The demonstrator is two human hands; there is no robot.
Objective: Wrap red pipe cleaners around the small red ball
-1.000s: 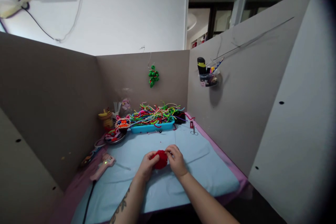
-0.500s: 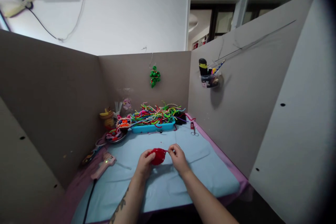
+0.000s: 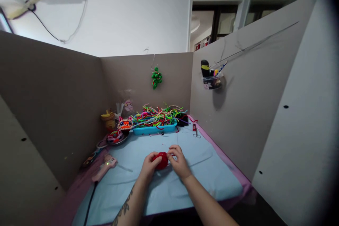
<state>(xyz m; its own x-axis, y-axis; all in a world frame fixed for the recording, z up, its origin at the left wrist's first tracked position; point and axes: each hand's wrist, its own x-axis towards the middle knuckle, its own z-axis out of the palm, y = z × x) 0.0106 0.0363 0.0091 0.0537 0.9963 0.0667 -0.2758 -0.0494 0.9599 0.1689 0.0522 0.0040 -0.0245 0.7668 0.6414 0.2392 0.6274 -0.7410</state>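
A small red fuzzy craft piece, rounded in outline, is held above the blue table cover. My left hand pinches its left side, thumb over the front. At its right edge, my right hand is closed, thumb and fingertips together around a thin red strand that juts from the piece. The fingertips partly hide that strand and the piece's right edge.
A blue tray heaped with colourful pipe cleaners stands at the back. Scissors lie right of it. On the left are a pink glue gun with a cord and a bowl of finished pieces. Grey partitions enclose the table.
My right hand has moved in to the left, closer to the red piece. The piece has turned and looks rounder, and less of the strand shows.
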